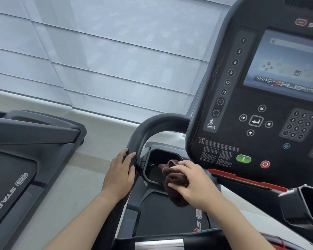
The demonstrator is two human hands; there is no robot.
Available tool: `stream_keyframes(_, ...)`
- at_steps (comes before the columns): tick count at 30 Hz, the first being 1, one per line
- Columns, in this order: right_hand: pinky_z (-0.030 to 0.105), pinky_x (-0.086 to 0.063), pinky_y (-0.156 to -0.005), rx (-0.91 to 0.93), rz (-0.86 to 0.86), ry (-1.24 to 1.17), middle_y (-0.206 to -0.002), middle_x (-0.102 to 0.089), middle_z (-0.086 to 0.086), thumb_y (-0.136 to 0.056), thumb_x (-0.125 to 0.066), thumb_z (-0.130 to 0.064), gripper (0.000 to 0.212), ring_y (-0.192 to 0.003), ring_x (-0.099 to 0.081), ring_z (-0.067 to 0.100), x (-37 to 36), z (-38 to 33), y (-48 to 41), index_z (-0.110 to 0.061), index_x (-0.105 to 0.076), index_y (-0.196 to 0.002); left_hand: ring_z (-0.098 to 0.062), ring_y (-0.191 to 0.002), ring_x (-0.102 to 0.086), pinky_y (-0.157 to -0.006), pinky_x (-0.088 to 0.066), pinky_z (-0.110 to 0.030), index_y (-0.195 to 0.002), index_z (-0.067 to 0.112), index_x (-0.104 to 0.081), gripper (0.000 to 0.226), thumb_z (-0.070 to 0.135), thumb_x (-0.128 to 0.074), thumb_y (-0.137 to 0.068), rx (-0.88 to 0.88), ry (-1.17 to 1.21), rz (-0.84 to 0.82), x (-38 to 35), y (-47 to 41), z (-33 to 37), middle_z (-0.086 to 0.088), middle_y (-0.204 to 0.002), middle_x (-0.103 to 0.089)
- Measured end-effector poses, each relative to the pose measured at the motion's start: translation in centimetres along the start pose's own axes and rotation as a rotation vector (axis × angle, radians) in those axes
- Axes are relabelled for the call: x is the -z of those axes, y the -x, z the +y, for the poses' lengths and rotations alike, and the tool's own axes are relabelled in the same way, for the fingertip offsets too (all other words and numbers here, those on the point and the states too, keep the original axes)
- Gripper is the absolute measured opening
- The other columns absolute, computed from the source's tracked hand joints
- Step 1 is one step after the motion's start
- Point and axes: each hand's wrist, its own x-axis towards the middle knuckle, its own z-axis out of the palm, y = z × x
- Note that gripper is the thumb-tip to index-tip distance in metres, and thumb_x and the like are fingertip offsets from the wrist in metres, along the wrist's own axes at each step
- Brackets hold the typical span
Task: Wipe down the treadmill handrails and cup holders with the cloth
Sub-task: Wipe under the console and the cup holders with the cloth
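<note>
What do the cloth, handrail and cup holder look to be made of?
The cloth looks like soft napped fabric, perhaps microfibre or terry: dark brown, bunching in folds in the right hand. The handrail looks like matte black moulded plastic or rubber coating. The cup holder seems hard black plastic, with faint sheen on its rim.

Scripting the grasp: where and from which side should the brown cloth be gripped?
Grip the bunched middle of the cloth, coming from above on the right, as the right hand does. Its left end is at the cup holder; the lower tail hangs loose.
</note>
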Motion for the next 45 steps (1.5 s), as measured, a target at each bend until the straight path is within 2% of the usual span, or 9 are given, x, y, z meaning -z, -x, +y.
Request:
stream_keyframes(8, 0.03, -0.038, -0.1, -0.047, 0.177, 0.005, -0.121, -0.049, -0.019, -0.078, -0.07, -0.039, 0.037, -0.114, -0.045, 0.012, 1.3, 0.7, 3.1, -0.037, -0.06, -0.114, -0.025, -0.129, -0.038, -0.106, -0.035, -0.041, -0.129, 0.013, -0.049, 0.042, 0.015, -0.054, -0.087, -0.107, -0.13, 0.034, 0.4, 0.8, 1.0, -0.007, -0.139, -0.044)
stream_keyframes(14, 0.036, -0.038, -0.102, -0.076, 0.231, -0.034, -0.121, -0.051, -0.015, -0.078, -0.071, -0.036, 0.036, -0.117, -0.046, 0.012, 2.5, 2.6, 5.6, -0.035, -0.062, -0.113, -0.019, -0.128, -0.041, -0.105, -0.036, -0.039, -0.129, 0.017, -0.05, 0.041, 0.019, -0.054, -0.088, -0.183, -0.091, 0.021, 0.3, 2.3, 4.6, -0.002, -0.138, -0.046)
stream_keyframes(22, 0.011, -0.027, -0.1, -0.076, 0.396, -0.176, -0.117, -0.048, -0.023, -0.078, -0.073, -0.031, 0.038, -0.115, -0.043, 0.001, 5.0, 4.4, 10.4, -0.039, -0.06, -0.112, -0.013, -0.122, -0.045, -0.094, -0.048, -0.037, -0.12, 0.019, -0.058, 0.03, 0.024, -0.051, -0.091, -0.338, 0.02, -0.098, -1.6, 4.2, 12.1, 0.004, -0.132, -0.05)
stream_keyframes(26, 0.004, -0.022, -0.098, -0.108, 0.53, -0.182, -0.116, -0.05, -0.02, -0.076, -0.075, -0.029, 0.04, -0.111, -0.042, -0.006, 7.1, 6.2, 14.0, -0.037, -0.061, -0.112, -0.011, -0.119, -0.047, -0.101, -0.039, -0.03, -0.118, 0.017, -0.058, 0.039, 0.038, -0.041, -0.089, -0.454, 0.027, -0.128, -3.2, 5.5, 16.9, 0.006, -0.127, -0.053)
stream_keyframes(29, 0.004, -0.02, -0.098, -0.18, 0.579, -0.155, -0.115, -0.046, -0.024, -0.074, -0.076, -0.03, 0.041, -0.109, -0.04, -0.004, 8.3, 8.3, 17.6, -0.038, -0.061, -0.112, -0.011, -0.121, -0.046, -0.105, -0.035, -0.031, -0.118, 0.019, -0.057, 0.036, 0.035, -0.043, -0.09, -0.524, 0.029, -0.175, -5.1, 6.5, 20.6, 0.006, -0.128, -0.053)
stream_keyframes(36, 0.028, -0.034, -0.105, -0.354, 0.576, -0.193, -0.121, -0.052, -0.013, -0.073, -0.077, -0.029, 0.041, -0.118, -0.046, 0.012, 8.3, 12.5, 27.2, -0.035, -0.063, -0.111, -0.005, -0.126, -0.039, -0.107, -0.021, -0.016, -0.121, 0.022, -0.055, 0.03, 0.026, -0.051, -0.092, -0.632, 0.034, -0.281, -10.3, 10.5, 28.0, 0.008, -0.132, -0.05)
stream_keyframes(38, 0.025, -0.034, -0.105, -0.393, 0.591, -0.184, -0.122, -0.053, -0.011, -0.073, -0.077, -0.03, 0.041, -0.119, -0.046, 0.011, 8.5, 13.5, 29.6, -0.033, -0.063, -0.112, -0.003, -0.126, -0.038, -0.106, -0.022, -0.015, -0.121, 0.023, -0.055, 0.03, 0.027, -0.05, -0.092, -0.672, 0.036, -0.311, -11.3, 11.6, 29.9, 0.01, -0.133, -0.049)
stream_keyframes(42, 0.007, -0.022, -0.101, -0.491, 0.643, -0.158, -0.12, -0.048, -0.021, -0.073, -0.076, -0.033, 0.04, -0.117, -0.042, 0.003, 8.5, 15.3, 34.4, -0.038, -0.063, -0.111, -0.003, -0.123, -0.04, -0.104, -0.026, -0.016, -0.12, 0.024, -0.055, 0.029, 0.028, -0.05, -0.091, -0.779, 0.046, -0.389, -13.8, 13.9, 33.8, 0.011, -0.13, -0.05)
stream_keyframes(45, 0.02, -0.032, -0.102, -0.601, 0.691, -0.134, -0.121, -0.049, -0.019, -0.073, -0.076, -0.035, 0.04, -0.116, -0.044, 0.008, 7.9, 16.2, 37.7, -0.037, -0.063, -0.112, -0.006, -0.12, -0.044, -0.101, -0.032, -0.02, -0.12, 0.023, -0.056, 0.029, 0.027, -0.05, -0.091, -0.896, 0.032, -0.487, -16.1, 16.1, 36.3, 0.01, -0.128, -0.052)
